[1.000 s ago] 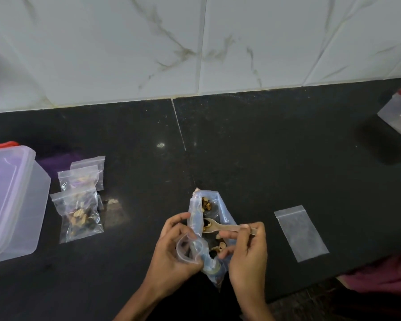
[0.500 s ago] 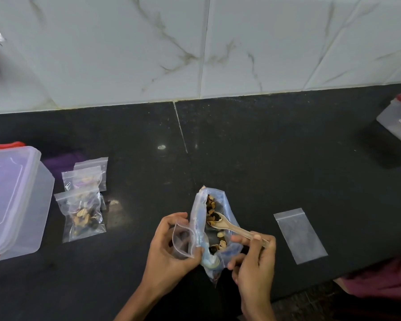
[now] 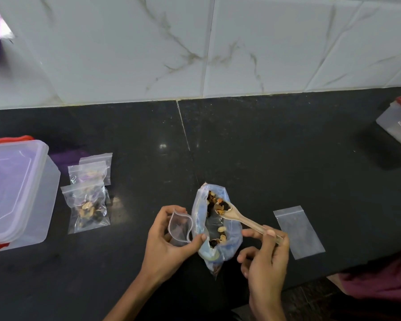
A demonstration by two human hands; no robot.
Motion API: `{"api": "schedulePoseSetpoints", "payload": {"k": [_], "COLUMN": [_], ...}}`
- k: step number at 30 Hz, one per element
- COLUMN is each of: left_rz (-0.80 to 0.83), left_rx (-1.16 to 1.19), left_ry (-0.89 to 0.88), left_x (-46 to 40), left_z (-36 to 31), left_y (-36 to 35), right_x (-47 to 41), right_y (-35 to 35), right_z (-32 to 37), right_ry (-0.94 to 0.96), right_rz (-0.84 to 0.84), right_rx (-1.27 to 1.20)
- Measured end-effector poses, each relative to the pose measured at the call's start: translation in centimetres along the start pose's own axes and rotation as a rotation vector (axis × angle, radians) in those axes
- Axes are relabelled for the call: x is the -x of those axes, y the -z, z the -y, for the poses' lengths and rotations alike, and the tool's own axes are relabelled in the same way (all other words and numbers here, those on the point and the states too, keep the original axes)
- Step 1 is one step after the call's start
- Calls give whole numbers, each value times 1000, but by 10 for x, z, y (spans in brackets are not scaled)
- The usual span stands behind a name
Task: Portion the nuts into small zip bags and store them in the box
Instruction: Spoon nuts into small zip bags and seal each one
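Note:
My left hand [image 3: 169, 242] holds a small clear zip bag [image 3: 179, 225] with its mouth pulled open, and its thumb also pinches the edge of the big bluish bag of mixed nuts [image 3: 218, 228] lying open on the dark counter. My right hand [image 3: 264, 258] grips the handle of a wooden spoon [image 3: 239, 217]. The spoon's bowl is loaded with nuts and sits over the big bag's mouth, just right of the small bag. Filled small bags [image 3: 88, 205] lie at the left, next to a clear plastic box [image 3: 39, 205].
An empty flat zip bag [image 3: 298, 231] lies right of my hands near the counter's front edge. A clear container with a red lid [image 3: 398, 123] sits at the far right. White marble-look tiles back the black counter [image 3: 264, 147].
The spoon has come up out of the big bag with a load of nuts, my right hand sliding back along the handle. The small bag's mouth has been pulled wider open.

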State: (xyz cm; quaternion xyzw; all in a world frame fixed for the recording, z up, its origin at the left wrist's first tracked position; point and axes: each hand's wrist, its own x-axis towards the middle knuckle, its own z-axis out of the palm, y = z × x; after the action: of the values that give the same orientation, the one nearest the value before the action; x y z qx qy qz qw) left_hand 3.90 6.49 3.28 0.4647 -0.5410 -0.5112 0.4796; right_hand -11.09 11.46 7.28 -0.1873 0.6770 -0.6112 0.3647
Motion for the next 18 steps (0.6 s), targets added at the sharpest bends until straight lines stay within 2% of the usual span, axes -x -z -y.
{"api": "schedulePoseSetpoints", "payload": {"k": [7,12,14,18], "left_rz": [-18,-50,-44,-10], "left_rx": [-101,-89,-78,5], "left_ry": [-59,-80,-90,-73], "left_x": [-5,-4,-4,-3], "left_z": [-1,-2,-2,-6], "left_y": [4,2,1,0], "right_x": [31,35,34,36], "right_y": [-5,-10,-12,-13], "right_z": [22,6,3,8], "right_ry": [419,832,932,1055], "right_rz": [196,423,427,396], "right_rx": [38,484,593,657]}}
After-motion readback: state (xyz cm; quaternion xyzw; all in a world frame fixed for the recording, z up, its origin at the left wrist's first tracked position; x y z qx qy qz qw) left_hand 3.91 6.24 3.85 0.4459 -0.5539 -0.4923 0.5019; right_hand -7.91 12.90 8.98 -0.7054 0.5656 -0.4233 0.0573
